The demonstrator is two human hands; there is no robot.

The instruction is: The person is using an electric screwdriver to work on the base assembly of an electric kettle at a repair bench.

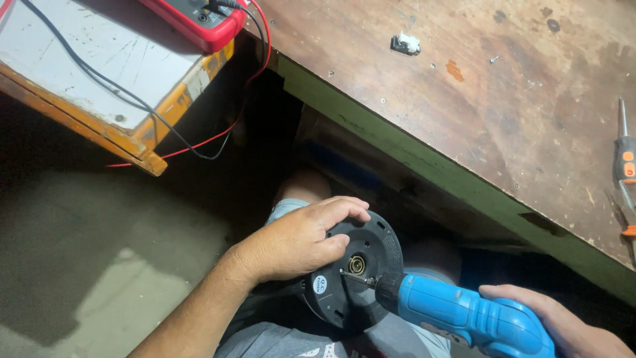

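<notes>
Down on the person's lap, the left hand (301,238) spreads its fingers over a round black appliance base (351,272), pressing it steady. Just right of it, the right hand (563,325) grips a blue electric screwdriver (464,315), bit touching the base near its brass centre. Rigid, smooth plastic; likely light and prone to spin, so holding it by the rim suits. Beyond both hands lies the wooden counter (477,99).
</notes>
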